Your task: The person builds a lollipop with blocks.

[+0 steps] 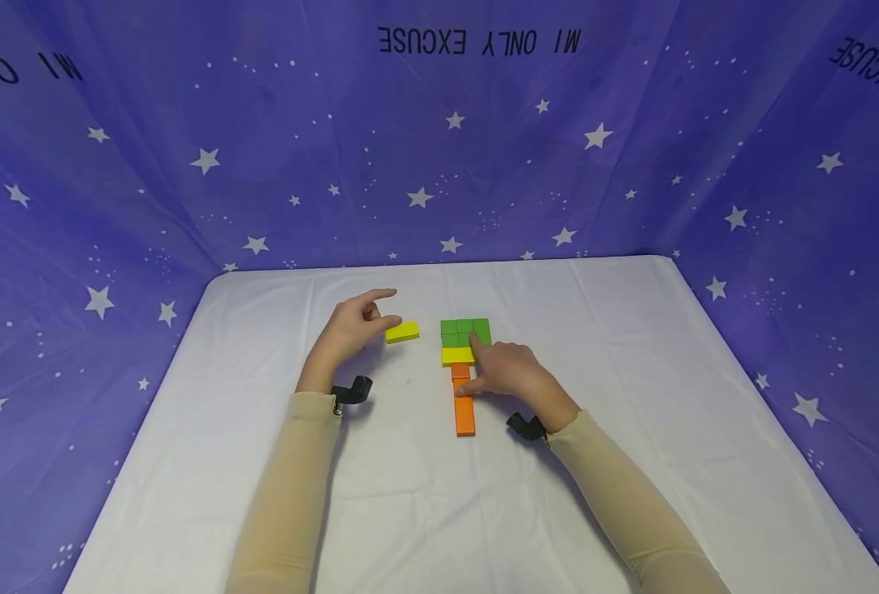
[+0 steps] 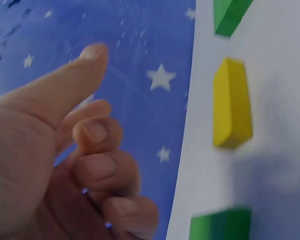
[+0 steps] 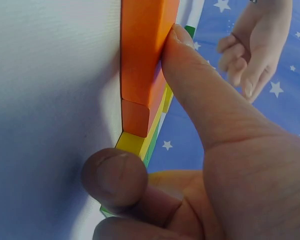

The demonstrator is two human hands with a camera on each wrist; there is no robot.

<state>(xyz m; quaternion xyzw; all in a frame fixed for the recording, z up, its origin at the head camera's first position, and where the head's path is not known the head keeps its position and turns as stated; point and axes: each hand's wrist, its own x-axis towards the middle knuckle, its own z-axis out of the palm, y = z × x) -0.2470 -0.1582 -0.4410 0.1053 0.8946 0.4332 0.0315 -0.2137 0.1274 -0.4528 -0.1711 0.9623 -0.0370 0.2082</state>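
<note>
My left hand (image 1: 354, 326) hovers by a loose yellow block (image 1: 402, 332), holding nothing. Its thumb and index finger stretch out while the other fingers curl loosely; the thumb overlaps the block's edge in the head view, and a gap shows in the left wrist view. At the centre, my right hand (image 1: 514, 370) touches a flat row of blocks. Its index fingertip rests at the green blocks (image 1: 449, 327), and its thumb lies on the long orange block (image 1: 465, 421). Between them lie a yellow block (image 1: 456, 356) and a short orange block (image 1: 459, 371).
A white cloth (image 1: 410, 511) covers the table. Purple curtains with white stars (image 1: 420, 197) stand behind and at both sides. In the left wrist view, another green block (image 2: 221, 224) shows at the bottom edge. Black wrist cameras (image 1: 352, 390) jut out beside both wrists.
</note>
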